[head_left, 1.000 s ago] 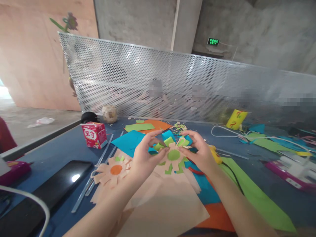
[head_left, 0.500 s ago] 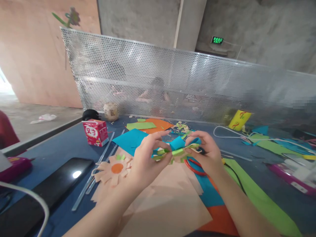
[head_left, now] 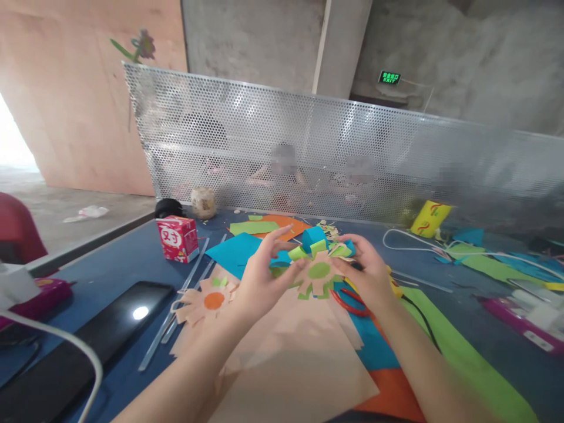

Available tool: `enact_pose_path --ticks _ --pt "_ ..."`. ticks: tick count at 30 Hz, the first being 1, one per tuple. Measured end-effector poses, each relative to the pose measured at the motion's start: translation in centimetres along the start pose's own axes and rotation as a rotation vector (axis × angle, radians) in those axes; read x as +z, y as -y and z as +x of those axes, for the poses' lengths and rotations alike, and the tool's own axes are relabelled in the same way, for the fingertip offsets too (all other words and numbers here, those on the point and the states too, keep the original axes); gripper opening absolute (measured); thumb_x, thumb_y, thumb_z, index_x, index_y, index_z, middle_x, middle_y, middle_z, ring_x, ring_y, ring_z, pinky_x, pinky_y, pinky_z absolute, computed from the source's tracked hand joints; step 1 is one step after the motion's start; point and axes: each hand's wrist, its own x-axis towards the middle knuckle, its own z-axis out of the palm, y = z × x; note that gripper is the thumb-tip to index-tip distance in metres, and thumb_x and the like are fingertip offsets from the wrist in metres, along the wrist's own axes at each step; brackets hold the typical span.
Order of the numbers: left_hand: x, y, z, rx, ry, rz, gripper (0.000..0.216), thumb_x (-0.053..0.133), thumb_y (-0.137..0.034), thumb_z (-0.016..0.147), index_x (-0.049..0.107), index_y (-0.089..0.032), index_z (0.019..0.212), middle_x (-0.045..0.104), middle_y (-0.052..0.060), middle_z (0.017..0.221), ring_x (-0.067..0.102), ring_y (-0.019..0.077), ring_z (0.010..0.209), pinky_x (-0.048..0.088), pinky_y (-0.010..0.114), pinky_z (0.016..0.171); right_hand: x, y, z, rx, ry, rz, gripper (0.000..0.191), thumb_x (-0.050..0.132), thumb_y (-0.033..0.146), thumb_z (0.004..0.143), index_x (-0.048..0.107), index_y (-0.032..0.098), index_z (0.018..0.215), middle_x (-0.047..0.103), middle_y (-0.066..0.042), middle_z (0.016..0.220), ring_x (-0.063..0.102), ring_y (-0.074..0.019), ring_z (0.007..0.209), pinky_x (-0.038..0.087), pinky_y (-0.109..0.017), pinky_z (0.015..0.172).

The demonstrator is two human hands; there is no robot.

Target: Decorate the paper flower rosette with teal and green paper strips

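Note:
Between my two hands is a layered paper flower (head_left: 319,271), with beige petals, a green round centre and curled green and blue petals behind. My left hand (head_left: 269,276) pinches its left side between thumb and fingers. On the opposite edge, my right hand (head_left: 362,265) grips the petals. Beneath lie sheets of beige paper (head_left: 291,358). A second paper flower with an orange centre (head_left: 214,301) rests left of my left wrist. Red-handled scissors (head_left: 350,302) lie below my right hand, partly hidden, and a yellow tool with a black cord (head_left: 396,288) sits behind that wrist.
At left are a black phone (head_left: 101,329), clear glue sticks (head_left: 176,305) and a red box (head_left: 177,238). Green paper (head_left: 471,352) and a purple power strip (head_left: 522,323) lie at right. A perforated metal screen (head_left: 264,135) stands behind, people blurred in it.
The flower has tipped up, so its beige face and green centre now show instead of its edge. Both hands stay on it, and the view has shifted slightly.

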Motion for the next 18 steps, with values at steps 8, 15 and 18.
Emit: enact_pose_path --ticks 8,15,18 --pt "-0.3 -0.7 0.1 -0.096 0.011 -0.329 0.042 0.046 -0.031 0.080 0.041 -0.019 0.119 0.065 0.007 0.094 0.055 0.0184 0.096 0.041 0.031 0.082 -0.3 0.0 -0.3 -0.143 0.019 -0.050 0.017 0.062 0.029 0.069 0.052 0.023 0.081 0.057 -0.001 0.080 0.055 -0.0144 0.070 0.046 -0.028 0.063" --pt "-1.4 -1.8 -2.0 0.309 0.121 -0.125 0.044 0.046 -0.021 0.080 0.039 -0.025 0.123 0.063 0.005 0.100 0.052 0.0218 0.101 0.035 0.038 0.090 -0.7 0.6 -0.2 -0.466 0.039 0.192 0.010 0.063 0.023 0.069 0.054 0.027 0.073 0.059 0.002 0.070 0.055 -0.0172 0.072 0.044 -0.038 0.074" --pt "-1.7 -2.2 -2.8 0.406 0.158 -0.101 0.048 0.049 -0.029 0.077 0.038 -0.028 0.124 0.063 0.006 0.102 0.052 0.0260 0.099 0.035 0.042 0.089 -0.9 1.3 -0.3 -0.518 0.090 0.206 0.005 0.061 0.030 0.071 0.056 0.029 0.070 0.058 0.002 0.064 0.053 -0.0171 0.065 0.043 -0.039 0.071"
